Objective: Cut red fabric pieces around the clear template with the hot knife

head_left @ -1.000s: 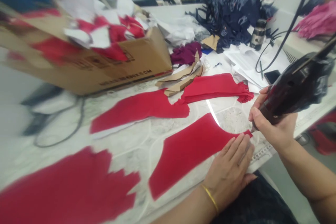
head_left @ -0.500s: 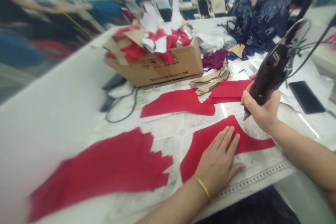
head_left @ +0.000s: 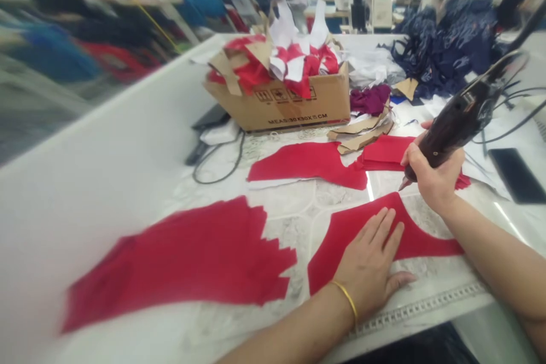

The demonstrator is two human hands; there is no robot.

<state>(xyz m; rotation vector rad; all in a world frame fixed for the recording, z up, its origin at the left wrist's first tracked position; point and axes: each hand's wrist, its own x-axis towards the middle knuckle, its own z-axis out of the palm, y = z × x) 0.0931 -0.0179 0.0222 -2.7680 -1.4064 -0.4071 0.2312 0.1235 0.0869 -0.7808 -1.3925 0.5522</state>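
The left hand (head_left: 369,264) is pressed flat on a curved red fabric panel (head_left: 341,250), its fingers spread and nothing gripped. The panel is laid on a white counter (head_left: 128,142), directly in front of the person. A corded black handheld tool (head_left: 452,131) is gripped firmly in the right hand (head_left: 433,179), with its pointed tip held just above the panel's curved edge. Other red fabric pieces are spread nearby, the largest (head_left: 179,256) to the left and another (head_left: 307,162) farther along the counter. Brown cardboard strips (head_left: 362,133) are placed beside a cardboard box (head_left: 298,108) heaped with red and white scraps. A black phone (head_left: 518,175) is seen at the far right.
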